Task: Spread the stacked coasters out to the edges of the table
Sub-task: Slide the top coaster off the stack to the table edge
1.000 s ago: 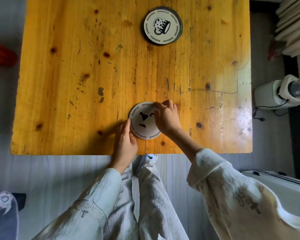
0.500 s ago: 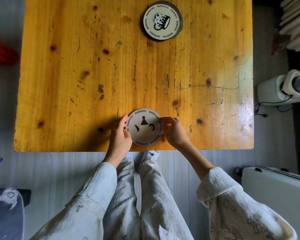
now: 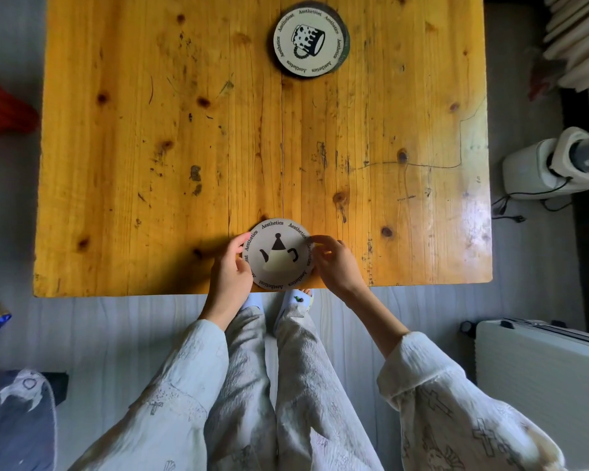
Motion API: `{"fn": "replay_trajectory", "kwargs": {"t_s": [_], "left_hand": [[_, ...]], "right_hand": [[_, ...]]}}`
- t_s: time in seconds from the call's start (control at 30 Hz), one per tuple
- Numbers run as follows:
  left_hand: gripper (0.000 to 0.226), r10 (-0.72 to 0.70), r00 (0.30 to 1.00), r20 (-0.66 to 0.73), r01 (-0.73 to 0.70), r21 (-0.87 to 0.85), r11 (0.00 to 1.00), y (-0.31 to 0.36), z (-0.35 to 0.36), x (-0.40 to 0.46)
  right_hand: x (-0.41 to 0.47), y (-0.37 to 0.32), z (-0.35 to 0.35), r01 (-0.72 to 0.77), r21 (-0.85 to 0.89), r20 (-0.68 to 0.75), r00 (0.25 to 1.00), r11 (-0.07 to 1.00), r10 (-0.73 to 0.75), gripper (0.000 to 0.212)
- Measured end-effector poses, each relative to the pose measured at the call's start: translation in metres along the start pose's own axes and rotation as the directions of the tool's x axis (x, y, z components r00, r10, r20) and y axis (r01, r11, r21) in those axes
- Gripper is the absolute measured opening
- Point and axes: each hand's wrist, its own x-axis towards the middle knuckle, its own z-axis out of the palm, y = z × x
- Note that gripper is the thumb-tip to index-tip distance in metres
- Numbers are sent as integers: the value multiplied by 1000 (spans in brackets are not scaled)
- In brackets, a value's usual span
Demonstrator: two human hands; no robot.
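A round white coaster with a teapot drawing (image 3: 279, 255) lies flat at the near edge of the yellow wooden table (image 3: 150, 147). My left hand (image 3: 230, 273) touches its left rim with thumb and fingers. My right hand (image 3: 335, 263) pinches its right rim. Far up the table rests a stack of coasters (image 3: 308, 39), its top one showing a spotted mug, with a darker coaster edge visible beneath.
Right of the table stand a white appliance with a cord (image 3: 551, 164) and a white ribbed case (image 3: 541, 365). A red object (image 3: 0, 113) sits off the left edge. My legs and slippers (image 3: 300, 297) are under the near edge.
The teapot coaster has slid toward me, from a hand's width inside the table to the near edge. My right hand moved off its top to its right rim.
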Motion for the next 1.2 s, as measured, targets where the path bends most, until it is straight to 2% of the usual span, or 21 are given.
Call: {"fn": "replay_trajectory", "kwargs": {"t_s": [0.27,0.5,0.6,0.8,1.03,1.2], "left_hand": [[46,-4,1000,11,4,34,999,1,0,-2],[41,-12,999,34,6,151,989,13,-7,-4],[41,36,999,36,-43,216,976,24,-11,-6],[39,173,968,183,-219,275,936,68,-8,-9],[36,323,824,466,-500,327,802,146,22,-19],[35,376,763,526,-582,308,752,185,70,-52]], "right_hand": [[-1,0,-2,-23,14,20,1000,1000,22,32],[-3,-2,-17,-51,25,69,996,998,49,36],[-10,-5,-34,-44,-4,67,997,999,44,36],[-36,-8,-87,-30,68,-81,996,997,35,32],[-94,20,-140,-24,289,-301,947,957,115,28],[-134,63,-185,8,451,-398,897,892,194,26]]}}
